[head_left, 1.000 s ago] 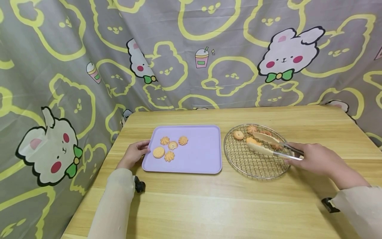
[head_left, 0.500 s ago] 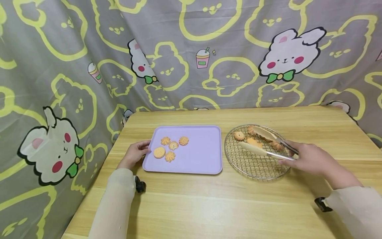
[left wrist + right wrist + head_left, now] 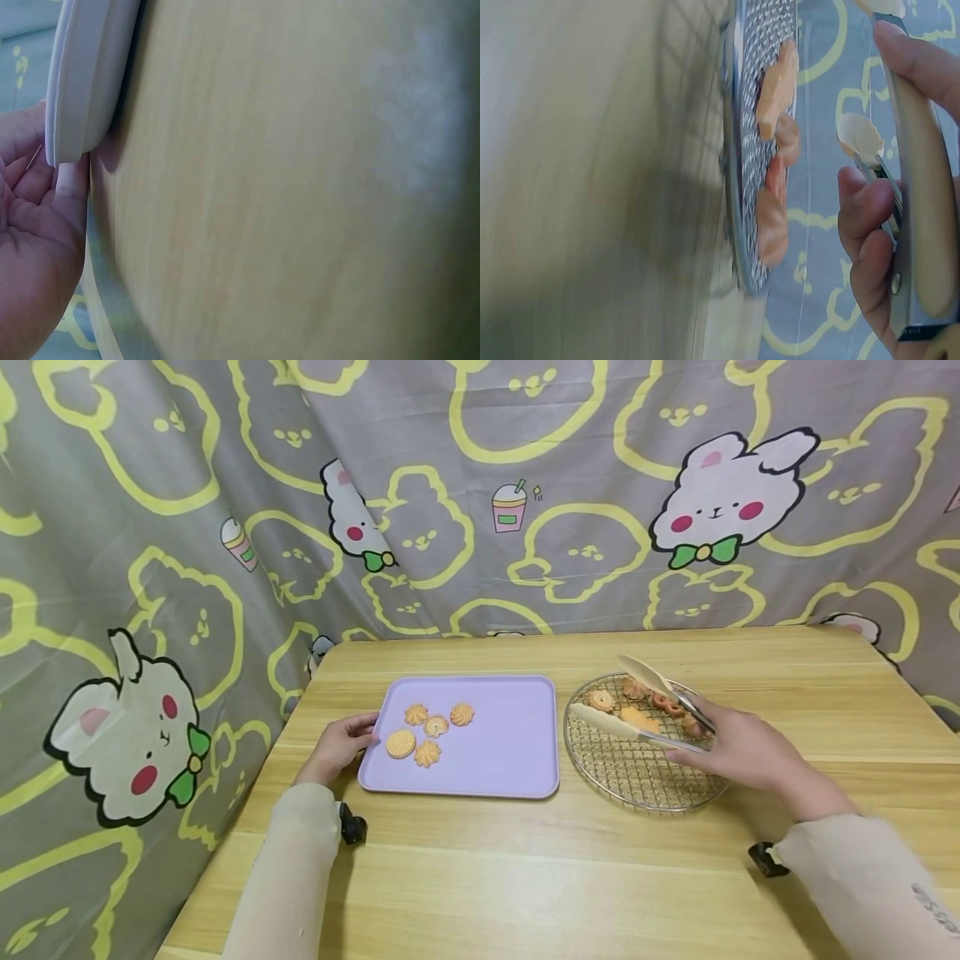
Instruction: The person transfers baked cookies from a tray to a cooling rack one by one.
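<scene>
My left hand (image 3: 337, 750) holds the left edge of a lilac tray (image 3: 510, 735), thumb at the rim in the left wrist view. Several cookies lie on the tray's left half, among them a round flat cookie (image 3: 401, 743) and a swirled cookie (image 3: 462, 714). My right hand (image 3: 750, 750) grips a pair of tongs (image 3: 603, 720), their pale tips spread apart with nothing between them. Below the tongs is a round wire rack (image 3: 637, 772) bearing a ring-shaped cookie (image 3: 601, 700), an orange flat cookie (image 3: 640, 718), a pretzel-shaped cookie (image 3: 667, 704) and others, partly hidden by the tongs.
Tray and rack stand side by side on a wooden table (image 3: 510, 877), with a narrow gap between them. A grey patterned curtain (image 3: 480, 568) hangs behind the table and along its left side.
The right hand has carried the spread tongs left and up over the rack, and their tips have parted wider. The left hand and the tray stay in place.
</scene>
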Demonstrator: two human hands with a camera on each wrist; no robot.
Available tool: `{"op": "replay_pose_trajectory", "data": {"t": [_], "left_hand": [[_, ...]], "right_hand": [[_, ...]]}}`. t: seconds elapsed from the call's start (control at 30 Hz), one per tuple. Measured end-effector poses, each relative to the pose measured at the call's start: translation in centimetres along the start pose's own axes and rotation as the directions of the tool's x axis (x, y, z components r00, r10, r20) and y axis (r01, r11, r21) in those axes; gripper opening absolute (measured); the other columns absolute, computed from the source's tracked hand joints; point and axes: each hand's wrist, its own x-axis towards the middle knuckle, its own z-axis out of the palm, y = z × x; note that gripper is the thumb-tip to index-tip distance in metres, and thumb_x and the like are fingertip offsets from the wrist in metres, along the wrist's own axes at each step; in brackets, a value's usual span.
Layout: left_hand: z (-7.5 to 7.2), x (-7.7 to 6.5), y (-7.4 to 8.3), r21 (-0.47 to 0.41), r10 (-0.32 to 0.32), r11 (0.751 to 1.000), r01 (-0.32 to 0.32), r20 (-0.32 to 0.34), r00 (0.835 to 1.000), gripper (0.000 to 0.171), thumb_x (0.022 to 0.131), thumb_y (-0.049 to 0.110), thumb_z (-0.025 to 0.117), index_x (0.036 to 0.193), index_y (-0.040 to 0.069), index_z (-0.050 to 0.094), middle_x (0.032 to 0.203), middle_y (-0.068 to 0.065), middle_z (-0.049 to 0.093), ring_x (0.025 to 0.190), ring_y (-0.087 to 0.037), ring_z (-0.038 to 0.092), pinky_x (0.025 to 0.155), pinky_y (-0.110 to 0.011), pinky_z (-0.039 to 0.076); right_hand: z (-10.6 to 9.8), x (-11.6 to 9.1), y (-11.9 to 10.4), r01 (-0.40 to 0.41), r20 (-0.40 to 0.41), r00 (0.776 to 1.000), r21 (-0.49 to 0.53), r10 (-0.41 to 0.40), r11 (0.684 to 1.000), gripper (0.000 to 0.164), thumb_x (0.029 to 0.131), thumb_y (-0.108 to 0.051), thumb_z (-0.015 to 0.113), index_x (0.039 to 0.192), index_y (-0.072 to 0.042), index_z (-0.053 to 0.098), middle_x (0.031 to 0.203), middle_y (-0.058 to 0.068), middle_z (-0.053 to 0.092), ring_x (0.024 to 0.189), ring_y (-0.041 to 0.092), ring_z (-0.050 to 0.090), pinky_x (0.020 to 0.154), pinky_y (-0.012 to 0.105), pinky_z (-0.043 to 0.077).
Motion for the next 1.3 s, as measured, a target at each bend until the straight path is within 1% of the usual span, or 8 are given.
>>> {"op": "replay_pose_trajectory", "data": {"t": [0.2, 0.33, 0.47, 0.63, 0.77, 0.87, 1.1, 1.3], "left_hand": [[0.0, -0.2, 0.1, 0.005, 0.008, 1.0, -0.008, -0.002, 1.0, 0.046, 0.094, 0.003, 0.058, 0.139, 0.004, 0.048, 0.13, -0.018, 0.054, 0.116, -0.027, 0.052, 0.091, -0.034, 0.046], [0.0, -0.2, 0.1, 0.008, 0.008, 1.0, -0.008, -0.005, 1.0, 0.046, 0.094, 0.003, 0.059, 0.139, 0.004, 0.049, 0.13, -0.018, 0.055, 0.116, -0.027, 0.052, 0.09, -0.033, 0.047], [0.0, -0.2, 0.1, 0.011, 0.01, 1.0, -0.01, -0.009, 1.0, 0.046, 0.094, 0.003, 0.059, 0.139, 0.005, 0.049, 0.129, -0.018, 0.055, 0.116, -0.027, 0.052, 0.09, -0.032, 0.047], [0.0, -0.1, 0.0, 0.009, 0.004, 1.0, -0.004, -0.007, 1.0, 0.047, 0.094, 0.004, 0.059, 0.14, 0.006, 0.049, 0.131, -0.017, 0.054, 0.117, -0.027, 0.051, 0.088, -0.03, 0.047], [0.1, 0.0, 0.0, 0.013, -0.015, 1.0, 0.015, -0.01, 1.0, 0.047, 0.094, 0.005, 0.059, 0.14, 0.008, 0.049, 0.131, -0.016, 0.054, 0.116, -0.026, 0.051, 0.087, -0.03, 0.047], [0.1, 0.0, 0.1, 0.024, -0.026, 0.999, 0.026, -0.012, 1.0, 0.047, 0.094, 0.006, 0.059, 0.14, 0.009, 0.049, 0.132, -0.015, 0.053, 0.115, -0.026, 0.051, 0.086, -0.029, 0.047], [0.1, -0.1, 0.3, 0.019, -0.037, 0.999, 0.038, -0.012, 0.999, 0.046, 0.094, 0.005, 0.059, 0.14, 0.008, 0.049, 0.134, -0.015, 0.052, 0.116, -0.025, 0.05, 0.088, -0.031, 0.046], [0.2, -0.1, 0.5, 0.017, -0.033, 0.999, 0.034, -0.011, 0.999, 0.046, 0.094, 0.004, 0.059, 0.139, 0.006, 0.05, 0.131, -0.016, 0.055, 0.111, -0.023, 0.053, 0.085, -0.027, 0.047]], "right_hand": [[0.8, 1.4, -1.2, 0.02, -0.025, 1.0, 0.053, -0.019, 0.998, 0.1, 0.077, -0.062, 0.069, 0.149, -0.006, 0.029, 0.087, 0.005, 0.053, 0.058, 0.016, 0.043, 0.052, 0.032, 0.035], [1.3, 2.3, -1.9, 0.02, -0.027, 0.999, 0.079, -0.018, 0.997, 0.098, 0.076, -0.062, 0.068, 0.148, -0.007, 0.03, 0.091, 0.007, 0.054, 0.058, 0.017, 0.042, 0.051, 0.033, 0.036], [1.8, 3.3, -2.7, 0.048, -0.047, 0.998, 0.068, -0.045, 0.997, 0.099, 0.076, -0.062, 0.069, 0.149, -0.008, 0.031, 0.086, 0.006, 0.053, 0.058, 0.016, 0.041, 0.052, 0.033, 0.036], [2.3, 4.4, -3.8, 0.083, -0.065, 0.995, 0.034, -0.08, 0.996, 0.097, 0.076, -0.059, 0.072, 0.145, -0.003, 0.036, 0.078, 0.002, 0.052, 0.053, 0.014, 0.039, 0.051, 0.032, 0.036], [2.8, 5.2, -4.7, 0.092, -0.05, 0.995, 0.039, -0.09, 0.995, 0.086, 0.075, -0.06, 0.072, 0.136, -0.004, 0.045, 0.075, 0.001, 0.052, 0.049, 0.013, 0.038, 0.049, 0.032, 0.036], [3.2, 5.8, -5.4, 0.082, -0.025, 0.996, 0.066, -0.08, 0.994, 0.082, 0.075, -0.06, 0.072, 0.131, -0.006, 0.046, 0.074, 0.0, 0.053, 0.048, 0.012, 0.038, 0.048, 0.031, 0.035], [3.9, 6.6, -6.8, 0.061, 0.014, 0.998, 0.097, -0.063, 0.993, 0.098, 0.073, -0.06, 0.073, 0.145, -0.004, 0.036, 0.074, 0.001, 0.053, 0.051, 0.015, 0.043, 0.048, 0.032, 0.038], [4.7, 7.3, -8.1, 0.05, 0.028, 0.998, 0.101, -0.053, 0.994, 0.092, 0.075, -0.055, 0.075, 0.143, -0.004, 0.039, 0.079, 0.002, 0.054, 0.053, 0.016, 0.043, 0.048, 0.032, 0.039]]}}
